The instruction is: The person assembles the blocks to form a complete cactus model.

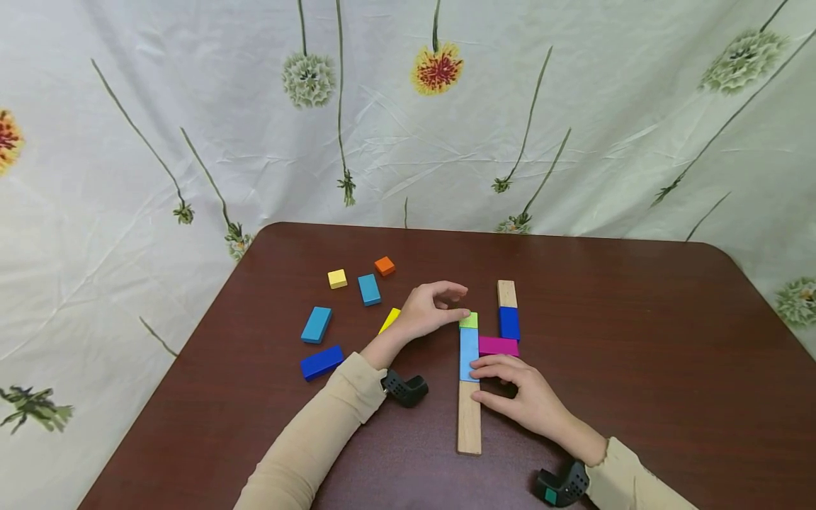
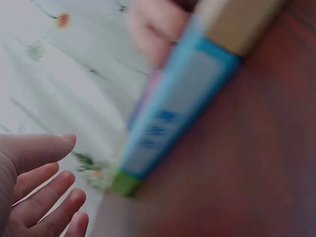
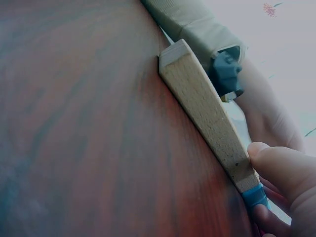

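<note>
A column of blocks lies on the table: a small green block [image 1: 468, 320], a light blue block [image 1: 469, 353] and a long natural-wood block [image 1: 469, 425]. Beside the light blue one sits a magenta block [image 1: 499, 346], and above that a dark blue block [image 1: 508, 323] and a small wood block [image 1: 506, 293]. My left hand [image 1: 428, 309] is by the green block, fingers loosely bent; in the left wrist view nothing is between its thumb and fingers. With relaxed fingers, my right hand [image 1: 519, 389] touches the column's right edge, its thumb [image 3: 266, 158] against the long wood block.
Left of the column lie loose blocks: a yellow cube [image 1: 337, 278], an orange one [image 1: 384, 265], two blue ones [image 1: 369, 290], a dark blue one [image 1: 321, 362] and a yellow one [image 1: 388, 320] partly behind my left arm. A flowered cloth [image 1: 408, 142] hangs behind the table.
</note>
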A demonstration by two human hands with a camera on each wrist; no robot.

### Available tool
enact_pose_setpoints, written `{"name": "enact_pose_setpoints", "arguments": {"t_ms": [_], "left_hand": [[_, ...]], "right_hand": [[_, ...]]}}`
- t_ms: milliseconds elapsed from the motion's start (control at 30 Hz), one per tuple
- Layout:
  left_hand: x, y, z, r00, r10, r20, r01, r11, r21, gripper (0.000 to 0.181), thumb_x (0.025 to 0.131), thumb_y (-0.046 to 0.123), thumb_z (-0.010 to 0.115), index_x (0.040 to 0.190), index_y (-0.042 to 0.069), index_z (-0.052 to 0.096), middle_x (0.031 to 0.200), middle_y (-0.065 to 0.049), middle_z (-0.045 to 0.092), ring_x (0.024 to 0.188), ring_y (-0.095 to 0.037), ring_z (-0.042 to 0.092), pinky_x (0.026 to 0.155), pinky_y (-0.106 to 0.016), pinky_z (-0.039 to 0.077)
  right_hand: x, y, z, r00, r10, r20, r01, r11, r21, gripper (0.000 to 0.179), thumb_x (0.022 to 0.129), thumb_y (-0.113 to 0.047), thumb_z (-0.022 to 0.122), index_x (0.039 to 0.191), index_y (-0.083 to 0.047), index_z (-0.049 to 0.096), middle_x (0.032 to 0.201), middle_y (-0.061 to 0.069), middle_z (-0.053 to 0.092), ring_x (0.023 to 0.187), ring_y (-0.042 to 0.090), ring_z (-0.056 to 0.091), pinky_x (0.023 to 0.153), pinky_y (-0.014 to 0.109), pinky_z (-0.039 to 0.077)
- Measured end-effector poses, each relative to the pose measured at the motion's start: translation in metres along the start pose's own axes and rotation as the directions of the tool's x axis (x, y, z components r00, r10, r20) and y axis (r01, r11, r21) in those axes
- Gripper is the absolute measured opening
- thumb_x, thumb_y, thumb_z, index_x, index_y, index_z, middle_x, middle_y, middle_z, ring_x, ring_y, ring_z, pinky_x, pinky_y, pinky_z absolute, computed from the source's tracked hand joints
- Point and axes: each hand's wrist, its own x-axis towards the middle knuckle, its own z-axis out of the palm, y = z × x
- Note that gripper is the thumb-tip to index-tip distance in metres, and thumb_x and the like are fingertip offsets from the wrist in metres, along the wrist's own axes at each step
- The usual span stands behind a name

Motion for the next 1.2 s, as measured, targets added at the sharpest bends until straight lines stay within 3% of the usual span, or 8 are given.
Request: {"name": "enact_pose_setpoints", "arguments": {"t_ms": [133,333,467,600,800,1033,1200], "left_hand": [[0.001,0.007,-0.021,0.999,0.027,-0.022,-0.028,0.999,-0.046,0.04,0.082,0.019,0.073,0.118,0.005,0.063,0.114,-0.009,0.064,0.101,-0.02,0.059,0.083,-0.031,0.05],[-0.002,0.013,-0.054,1.0,0.024,0.017,-0.021,0.987,-0.161,0.046,0.083,0.011,0.072,0.125,0.0,0.057,0.119,-0.014,0.06,0.105,-0.029,0.057,0.089,-0.038,0.047],[-0.007,0.007,-0.073,0.999,0.013,0.045,-0.004,0.981,-0.196,0.052,0.082,0.003,0.071,0.131,-0.002,0.051,0.124,-0.022,0.055,0.109,-0.032,0.055,0.094,-0.043,0.044],[-0.014,0.0,-0.088,0.997,0.0,0.071,0.013,0.983,-0.181,0.054,0.08,0.001,0.072,0.13,-0.002,0.052,0.125,-0.019,0.056,0.111,-0.033,0.054,0.095,-0.045,0.043],[-0.023,-0.013,-0.099,0.983,-0.076,0.17,0.108,0.977,-0.186,0.055,0.077,0.002,0.075,0.127,-0.003,0.053,0.127,-0.022,0.053,0.116,-0.039,0.05,0.095,-0.045,0.043],[-0.029,-0.024,-0.102,0.965,-0.122,0.231,0.158,0.977,-0.146,0.057,0.076,0.004,0.076,0.127,-0.006,0.052,0.13,-0.02,0.053,0.119,-0.035,0.049,0.094,-0.041,0.045],[-0.031,-0.03,-0.104,0.935,-0.17,0.312,0.206,0.975,-0.087,0.06,0.075,0.004,0.078,0.129,-0.002,0.052,0.133,-0.016,0.051,0.121,-0.031,0.047,0.095,-0.038,0.045]], "right_hand": [[0.0,0.0,0.0,1.0,-0.005,-0.004,0.005,1.0,-0.003,0.025,0.079,-0.027,0.077,0.103,-0.022,0.071,0.113,-0.011,0.063,0.105,0.01,0.057,0.079,0.029,0.05],[0.0,0.001,0.0,1.0,-0.01,-0.008,0.01,1.0,0.003,0.026,0.079,-0.026,0.077,0.103,-0.022,0.071,0.113,-0.01,0.063,0.105,0.011,0.057,0.078,0.029,0.049],[0.0,0.001,0.0,1.0,-0.003,-0.007,0.003,1.0,-0.003,0.026,0.078,-0.027,0.077,0.103,-0.022,0.071,0.114,-0.011,0.063,0.105,0.01,0.056,0.078,0.029,0.049],[0.0,0.0,0.0,1.0,-0.004,-0.008,0.003,1.0,-0.01,0.027,0.078,-0.026,0.078,0.103,-0.022,0.071,0.114,-0.011,0.063,0.106,0.01,0.056,0.077,0.028,0.049],[-0.001,0.0,0.0,1.0,-0.009,-0.007,0.009,1.0,-0.005,0.026,0.078,-0.025,0.078,0.103,-0.021,0.071,0.114,-0.01,0.063,0.105,0.01,0.056,0.077,0.028,0.049],[0.0,0.0,0.0,1.0,-0.007,-0.008,0.007,1.0,-0.011,0.026,0.078,-0.027,0.077,0.103,-0.021,0.071,0.114,-0.011,0.062,0.105,0.01,0.056,0.077,0.028,0.049],[0.0,0.0,0.0,1.0,0.004,-0.002,-0.004,1.0,-0.019,0.027,0.079,-0.028,0.077,0.104,-0.022,0.071,0.114,-0.013,0.062,0.106,0.01,0.055,0.077,0.028,0.049]]}}
